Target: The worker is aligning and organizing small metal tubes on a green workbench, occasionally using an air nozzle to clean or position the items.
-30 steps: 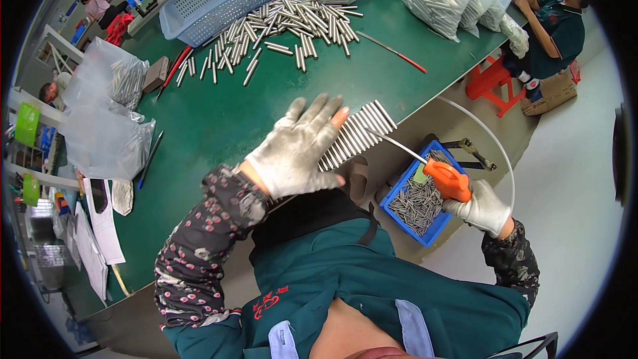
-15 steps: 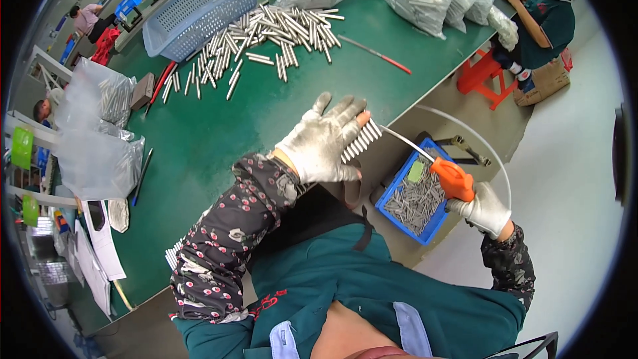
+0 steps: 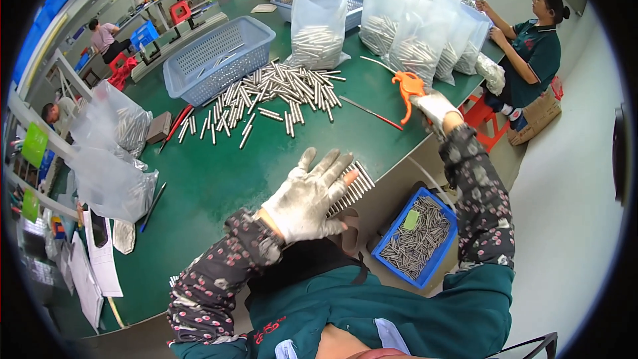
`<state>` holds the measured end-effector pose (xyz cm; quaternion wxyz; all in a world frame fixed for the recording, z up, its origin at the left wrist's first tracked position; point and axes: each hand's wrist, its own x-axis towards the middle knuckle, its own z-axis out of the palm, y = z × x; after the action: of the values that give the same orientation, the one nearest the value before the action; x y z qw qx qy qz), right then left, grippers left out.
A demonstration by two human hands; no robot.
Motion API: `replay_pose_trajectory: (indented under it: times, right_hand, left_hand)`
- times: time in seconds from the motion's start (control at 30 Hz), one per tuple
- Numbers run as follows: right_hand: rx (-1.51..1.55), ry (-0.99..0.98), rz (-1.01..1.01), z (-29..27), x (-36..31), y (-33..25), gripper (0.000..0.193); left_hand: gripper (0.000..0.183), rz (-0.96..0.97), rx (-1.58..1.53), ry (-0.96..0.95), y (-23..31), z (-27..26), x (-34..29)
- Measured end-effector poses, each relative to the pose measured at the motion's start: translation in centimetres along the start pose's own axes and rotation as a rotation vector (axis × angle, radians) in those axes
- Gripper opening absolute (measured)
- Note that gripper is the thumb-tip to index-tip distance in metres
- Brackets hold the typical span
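Observation:
My left hand (image 3: 307,198), in a soiled white glove, lies flat with its fingers spread over a row of metal pins (image 3: 357,187) at the table's near edge. The fingers cover part of that row. Farther right, my gloved right hand (image 3: 435,108) is closed round an orange air blow gun (image 3: 411,85). The gun's thin pale nozzle points left over the table, beside the plastic bags. Its pale hose (image 3: 428,171) hangs below my right forearm. A loose heap of metal pins (image 3: 272,93) spreads across the green table ahead of my left hand.
A blue plastic basket (image 3: 222,66) stands behind the heap. Bags of pins (image 3: 318,36) line the far side. A thin red-handled tool (image 3: 372,114) lies near the right edge. Below that edge sits a blue bin (image 3: 380,252) of pins. A co-worker (image 3: 531,50) sits far right.
My right hand has swung the blow gun up and forward, from beside the blue bin to over the table's right edge. My left hand stays spread on the pin row. The view has tilted up.

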<state>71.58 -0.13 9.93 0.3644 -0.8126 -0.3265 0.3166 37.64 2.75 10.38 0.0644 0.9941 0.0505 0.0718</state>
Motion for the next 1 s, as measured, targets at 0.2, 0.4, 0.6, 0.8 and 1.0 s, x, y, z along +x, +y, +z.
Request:
replay_pose_trajectory:
  times: [0.2,0.4,0.6,0.8,1.0]
  right_hand:
    - [-0.503,0.142,-0.128,4.3,5.8,0.2,0.032]
    - [-1.034,0.306,-0.214,6.9,3.7,-2.9,0.037]
    - [-0.932,0.228,-0.276,5.4,4.5,-1.6,0.051]
    - [-0.937,0.239,-0.337,5.7,4.7,-0.5,0.061]
    - [-0.956,0.456,-0.689,8.5,-2.9,-2.5,0.05]
  left_hand:
    - [0.084,-0.163,0.027,-0.046,2.2,-5.1,-5.9]
    - [0.085,-0.555,0.244,0.129,2.4,-5.9,-15.5]
    - [0.082,-0.927,0.157,0.39,4.0,-5.1,-23.2]
    - [0.081,-1.036,0.121,0.46,5.5,-3.3,-27.8]
    - [0.079,-1.143,0.067,0.507,6.7,-1.7,-30.3]
